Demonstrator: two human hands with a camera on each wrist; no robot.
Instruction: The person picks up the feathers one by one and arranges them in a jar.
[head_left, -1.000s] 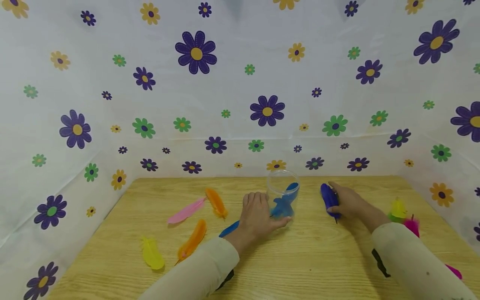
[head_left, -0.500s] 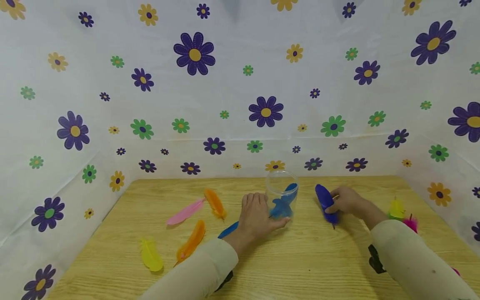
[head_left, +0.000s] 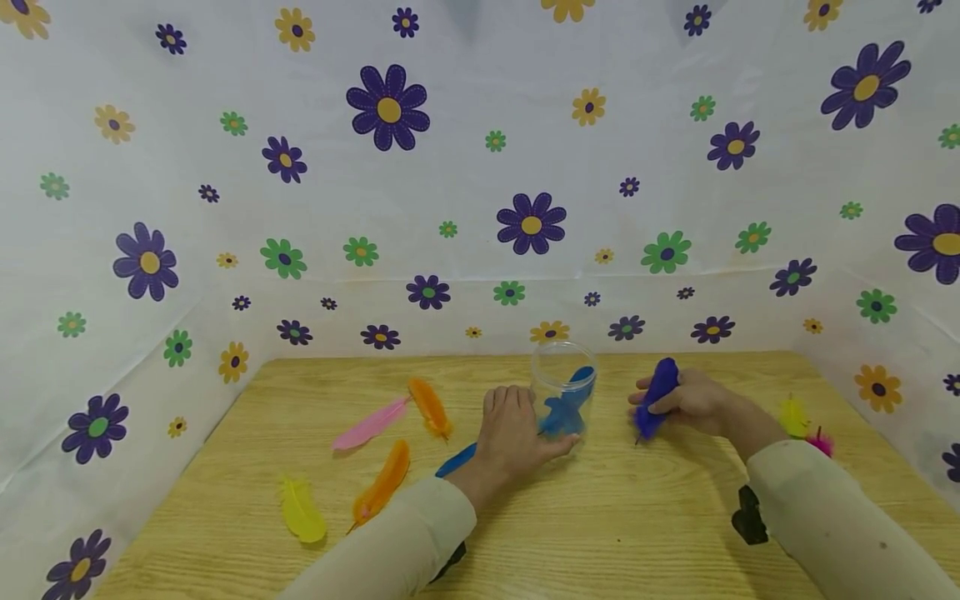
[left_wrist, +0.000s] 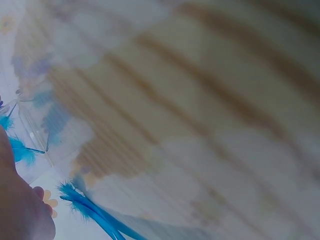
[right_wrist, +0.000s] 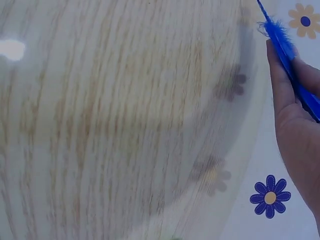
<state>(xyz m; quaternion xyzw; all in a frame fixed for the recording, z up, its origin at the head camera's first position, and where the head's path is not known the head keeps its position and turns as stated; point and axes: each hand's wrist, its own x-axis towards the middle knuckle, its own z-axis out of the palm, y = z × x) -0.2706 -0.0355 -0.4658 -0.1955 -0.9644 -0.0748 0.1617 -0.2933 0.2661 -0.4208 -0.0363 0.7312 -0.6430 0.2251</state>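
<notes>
In the head view my left hand [head_left: 513, 433] holds a clear plastic cup [head_left: 565, 387] low on its side, thumb across the front. Blue feathers [head_left: 564, 417] stand inside the cup. To its right, my right hand [head_left: 693, 404] pinches a dark blue feather [head_left: 660, 390] between thumb and fingers, tilted with its quill end down. The right wrist view shows the same feather [right_wrist: 286, 55] between the thumb and fingers. Another blue feather [head_left: 457, 460] lies beside my left wrist, partly hidden by it.
On the wooden table [head_left: 570, 533] to the left lie a pink feather [head_left: 371, 425], two orange feathers [head_left: 386, 483] and a yellow feather [head_left: 302, 510]. At the right are another yellow feather [head_left: 793, 417] and a magenta feather [head_left: 821, 442]. Flower-printed white cloth [head_left: 450, 183] rises behind the table.
My right hand has turned the dark blue feather, so its tip now leans right and its quill points down left. The left hand and the cup have stayed in place.
</notes>
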